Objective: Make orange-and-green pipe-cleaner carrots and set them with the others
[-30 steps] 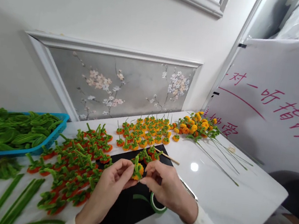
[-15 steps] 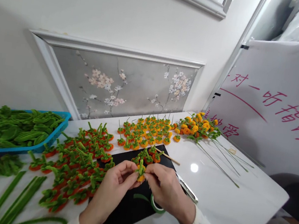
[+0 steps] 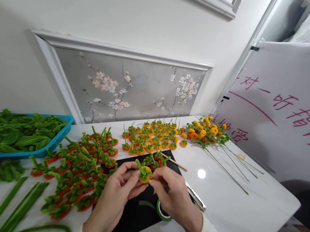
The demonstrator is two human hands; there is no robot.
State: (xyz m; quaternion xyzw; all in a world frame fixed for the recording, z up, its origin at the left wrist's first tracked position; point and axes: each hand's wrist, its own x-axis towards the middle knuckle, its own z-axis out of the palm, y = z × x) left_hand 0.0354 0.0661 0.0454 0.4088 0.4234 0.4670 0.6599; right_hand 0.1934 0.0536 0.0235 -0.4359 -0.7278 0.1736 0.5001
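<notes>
Between my hands is a small yellow-orange pipe-cleaner persimmon [image 3: 145, 174] with a green leafy top and a green stem. My left hand [image 3: 117, 195] pinches it from the left with thumb and fingers. At its right edge, the thumb and fingertips of my right hand [image 3: 175, 197] close on it. Below them lies a black mat [image 3: 134, 218], with a roll of green tape [image 3: 166, 217] whose loose end points left. A few more persimmons [image 3: 156, 161] with green tops sit on the mat just behind my hands.
Many red-orange persimmons [image 3: 77, 174] cover the table's left side, and yellow ones [image 3: 155, 135] stand farther back. A blue basket [image 3: 69, 121] of green leaves is at far left, near green strips [image 3: 22, 207]. Stemmed orange bunches [image 3: 207, 131], a thin stick [image 3: 175, 162] and scissors [image 3: 196, 198] lie rightward.
The persimmon has turned in my fingers: its green stem now leans to the upper left and more of its yellow body shows. Both hands stay in nearly the same place.
</notes>
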